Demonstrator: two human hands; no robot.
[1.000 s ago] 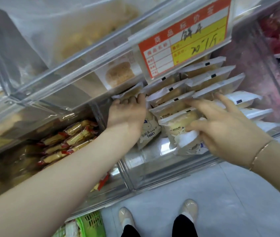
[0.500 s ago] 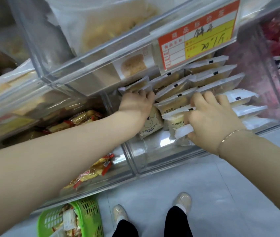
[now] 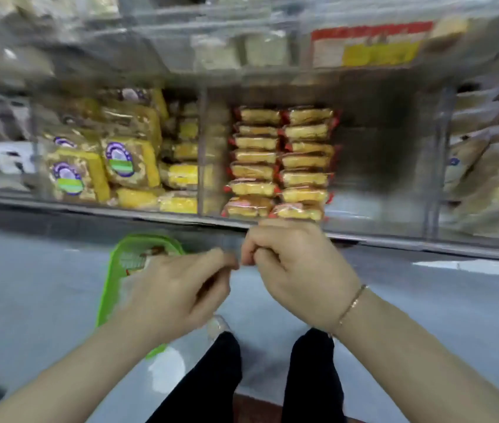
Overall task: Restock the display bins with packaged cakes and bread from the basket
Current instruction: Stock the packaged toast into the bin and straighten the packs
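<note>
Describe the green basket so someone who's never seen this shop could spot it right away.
Start at the long clear display bin of packaged cakes along the shelf front. On the grey floor just below it, partly behind the left hand, sits the green basket. It is the only bright green, slotted plastic thing in view.

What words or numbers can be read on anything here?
None can be read; the picture is blurred.
Red and yellow price tag: print and handwriting smeared.
Round purple and green labels on the yellow packets: too blurred.
Red-edged cake packets: no print legible.
</note>
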